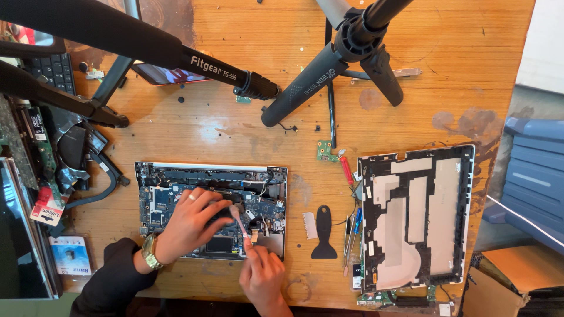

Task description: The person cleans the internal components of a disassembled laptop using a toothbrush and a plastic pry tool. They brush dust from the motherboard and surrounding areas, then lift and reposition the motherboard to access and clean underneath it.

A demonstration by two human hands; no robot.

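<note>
An opened laptop base [176,176] lies on the wooden table, its blue circuit board exposed. My left hand [189,222], with a wristwatch and a ring, rests flat on the board near the middle. My right hand [262,276] comes up from the front edge and holds a thin pink-handled tool [239,223], its tip touching the board beside my left fingers. What the tip touches is too small to make out.
The laptop's removed bottom cover [416,218] lies at the right, inner side up. A black plastic spudger [324,232], screwdrivers [351,230] and a small green board [325,151] sit between them. Black tripod legs [305,82] cross the far side. Loose parts [64,158] crowd the left edge.
</note>
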